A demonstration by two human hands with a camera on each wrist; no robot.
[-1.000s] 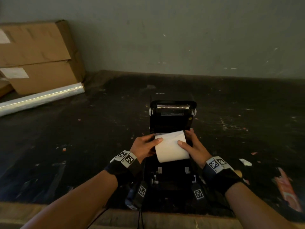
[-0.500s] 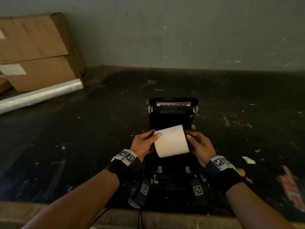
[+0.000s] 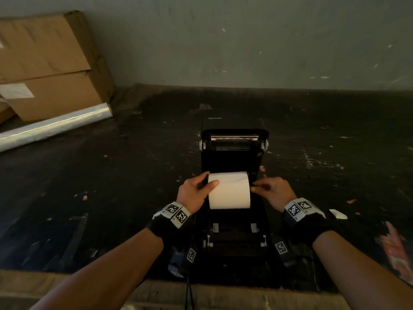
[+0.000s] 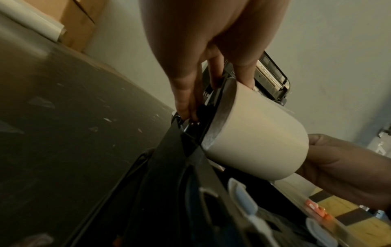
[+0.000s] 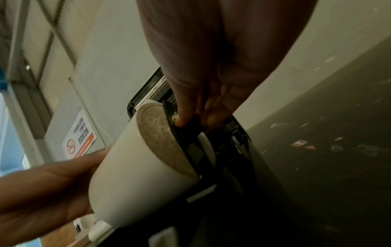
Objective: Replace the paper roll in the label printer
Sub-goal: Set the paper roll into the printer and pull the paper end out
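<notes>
A black label printer (image 3: pixel 233 153) stands on the dark table with its lid raised. A white paper roll (image 3: pixel 229 190) lies level across the open bay, between two black side guides. My left hand (image 3: pixel 206 183) holds the roll's left end: its thumb (image 4: pixel 246 78) lies on top of the roll (image 4: pixel 258 140) and its fingers (image 4: pixel 186 107) are on the left guide. My right hand (image 3: pixel 259 186) is at the roll's right end, where its fingertips (image 5: pixel 186 117) pinch the black guide (image 5: pixel 190 132) beside the roll's flat face (image 5: pixel 162 138).
Cardboard boxes (image 3: pixel 44 63) and a long roll of clear film (image 3: pixel 53 128) sit at the far left against the wall. Paper scraps dot the table, with a white one (image 3: pixel 338 214) and a red wrapper (image 3: pixel 393 249) at the right. The table's front edge (image 3: pixel 223 294) is close to me.
The roll has turned from tilted to level and sits lower between the guides. My right hand has left the roll's front face and now pinches the right guide.
</notes>
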